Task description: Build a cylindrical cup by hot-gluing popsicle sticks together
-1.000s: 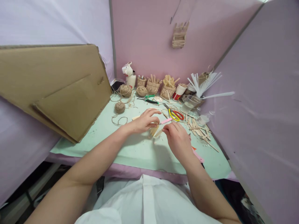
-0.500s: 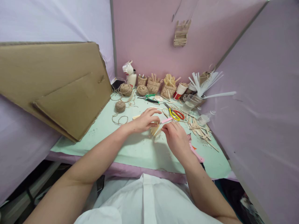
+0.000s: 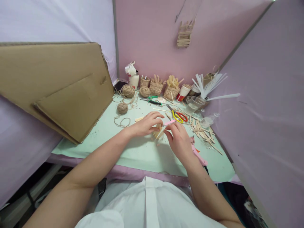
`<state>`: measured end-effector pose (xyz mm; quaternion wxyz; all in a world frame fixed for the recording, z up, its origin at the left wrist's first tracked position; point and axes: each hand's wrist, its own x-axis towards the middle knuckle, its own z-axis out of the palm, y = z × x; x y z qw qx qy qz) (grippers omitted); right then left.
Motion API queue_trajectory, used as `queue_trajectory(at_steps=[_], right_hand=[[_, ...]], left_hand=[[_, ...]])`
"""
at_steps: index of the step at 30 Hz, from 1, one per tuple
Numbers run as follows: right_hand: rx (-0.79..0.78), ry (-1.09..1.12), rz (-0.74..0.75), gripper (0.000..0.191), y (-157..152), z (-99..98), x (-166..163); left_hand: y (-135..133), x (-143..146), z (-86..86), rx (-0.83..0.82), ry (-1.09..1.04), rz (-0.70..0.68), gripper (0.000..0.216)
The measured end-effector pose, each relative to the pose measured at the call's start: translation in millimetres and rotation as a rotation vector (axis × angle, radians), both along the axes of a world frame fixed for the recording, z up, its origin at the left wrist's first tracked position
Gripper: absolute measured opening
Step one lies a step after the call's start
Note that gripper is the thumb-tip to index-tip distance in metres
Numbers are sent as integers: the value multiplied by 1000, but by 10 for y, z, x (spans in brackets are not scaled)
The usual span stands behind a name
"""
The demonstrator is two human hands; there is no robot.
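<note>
- Head view: we see our left hand (image 3: 149, 123) curled narrow over the wood piece (image 3: 156, 132), fingertips closed on its upper end.
- Our right hand (image 3: 178, 139) is pinched narrow, fingertips on a pale strip (image 3: 161, 134) just beside the piece; whether strip and piece are joined, we cannot tell.
- The piece sits between our two hands, over the middle of the worktop (image 3: 147, 161).
- Just beyond our fingertips lies a pink knife (image 3: 169, 122), and past that the scissors (image 3: 176, 112) with yellow and red handles.
- Right of our right wrist we have a pink glue gun (image 3: 200, 156); farther out, loose sticks (image 3: 203, 131) lie in a heap.
- Beyond our left hand sits a twine ball (image 3: 122, 108).
- Along the back we see baskets (image 3: 171, 91) of sticks, and green-handled pliers (image 3: 155, 102) in front of them.
- Cardboard (image 3: 71, 104) stands at our left.
</note>
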<state>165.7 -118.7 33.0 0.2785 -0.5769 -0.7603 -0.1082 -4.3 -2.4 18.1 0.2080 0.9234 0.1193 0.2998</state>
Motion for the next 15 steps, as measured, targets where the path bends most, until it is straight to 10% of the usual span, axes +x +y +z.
queue_trajectory(at_steps=[15], right_hand=[[-27, 330, 78, 8, 100, -143, 64]], left_hand=[[-56, 8, 13, 5, 18, 31, 13]])
